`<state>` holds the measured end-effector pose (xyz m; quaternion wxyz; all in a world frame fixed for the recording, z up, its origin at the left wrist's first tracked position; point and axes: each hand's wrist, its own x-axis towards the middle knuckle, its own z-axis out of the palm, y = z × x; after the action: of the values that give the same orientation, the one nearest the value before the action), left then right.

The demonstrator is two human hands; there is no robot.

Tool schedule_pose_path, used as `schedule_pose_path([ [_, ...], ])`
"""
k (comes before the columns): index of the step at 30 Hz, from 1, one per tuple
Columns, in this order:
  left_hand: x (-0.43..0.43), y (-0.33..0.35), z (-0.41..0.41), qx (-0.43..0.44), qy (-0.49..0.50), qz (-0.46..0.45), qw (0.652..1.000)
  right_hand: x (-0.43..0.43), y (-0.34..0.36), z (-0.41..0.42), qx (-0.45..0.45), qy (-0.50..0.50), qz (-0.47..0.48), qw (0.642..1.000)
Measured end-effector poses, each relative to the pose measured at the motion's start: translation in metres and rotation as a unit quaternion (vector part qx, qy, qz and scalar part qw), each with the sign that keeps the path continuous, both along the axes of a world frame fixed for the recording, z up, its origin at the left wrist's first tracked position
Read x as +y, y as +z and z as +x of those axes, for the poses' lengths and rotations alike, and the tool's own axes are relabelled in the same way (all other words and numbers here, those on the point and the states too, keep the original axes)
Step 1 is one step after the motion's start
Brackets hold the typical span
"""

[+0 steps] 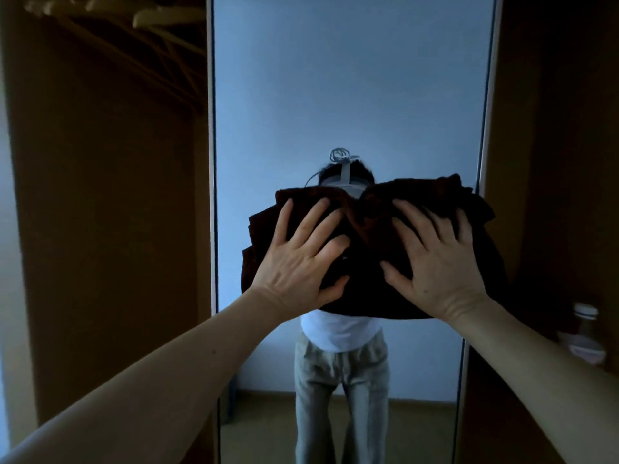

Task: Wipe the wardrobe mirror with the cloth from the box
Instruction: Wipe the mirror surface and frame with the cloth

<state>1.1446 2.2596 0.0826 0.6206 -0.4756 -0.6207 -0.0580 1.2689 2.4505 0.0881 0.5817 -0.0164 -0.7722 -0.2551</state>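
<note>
Both hands are laid flat on the cloth (pixel 365 259), fingers spread and nearly straight; nothing is clenched or pinched. The left hand (pixel 301 256) is pressed on the cloth's 9 o'clock half and the right hand (pixel 438 259) on its 3 o'clock half, with a gap of bare cloth between the thumbs.

Cloth: dark brown, bunched in folds, held against the mirror (pixel 351 78) a little below mid-height of the glass.

Writing: none can be read. A bottle (pixel 584 329) with a white cap is seen at 4 o'clock of the view, close to the right forearm; its label is too blurred to make out.

Edges: the mirror is bounded by a pale frame (pixel 211 128) on its 9 o'clock side and a matching strip on its 3 o'clock side. The cloth's 3 o'clock edge is lapped over that right strip. At the cloth's 9 o'clock edge a narrow band of bare glass is left before the frame.

Open room: a tall stretch of uncovered glass is seen at 12 o'clock from the cloth. More uncovered glass is seen at 6 o'clock, where a white top, light trousers and a pale floor are reflected. A head-worn camera rig is reflected just above the cloth's top edge.

Surroundings: brown wardrobe panels (pixel 100 195) flank the mirror. Pale hangers (pixel 160 18) are seen at 11 o'clock of the view.
</note>
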Motion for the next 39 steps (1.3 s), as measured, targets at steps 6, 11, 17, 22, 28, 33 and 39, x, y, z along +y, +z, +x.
schedule_pose_path([
  [6,0.001,-0.004,0.003,-0.014,0.005,-0.003,1.000,-0.004,0.000,0.004,-0.021,0.005,-0.011,1.000],
  [11,-0.001,-0.004,0.008,-0.018,0.030,-0.012,0.999,-0.003,0.002,0.006,-0.032,0.012,-0.008,0.999],
  [17,-0.002,-0.006,0.014,-0.030,0.037,-0.004,0.999,-0.004,0.000,0.007,-0.034,0.018,-0.010,0.999],
  [22,-0.003,-0.008,0.005,0.003,0.019,-0.013,1.000,-0.009,-0.013,0.002,-0.013,-0.017,-0.039,0.999],
  [28,-0.007,-0.055,-0.005,0.013,0.004,-0.050,0.999,-0.018,-0.075,-0.003,0.009,-0.037,-0.081,0.996],
  [33,-0.007,-0.132,-0.013,0.057,-0.016,-0.141,0.988,-0.015,-0.166,0.005,-0.056,-0.069,-0.048,0.995],
  [39,-0.001,-0.069,-0.014,0.116,-0.039,-0.164,0.979,0.006,-0.110,0.008,-0.064,-0.038,0.020,0.997],
])
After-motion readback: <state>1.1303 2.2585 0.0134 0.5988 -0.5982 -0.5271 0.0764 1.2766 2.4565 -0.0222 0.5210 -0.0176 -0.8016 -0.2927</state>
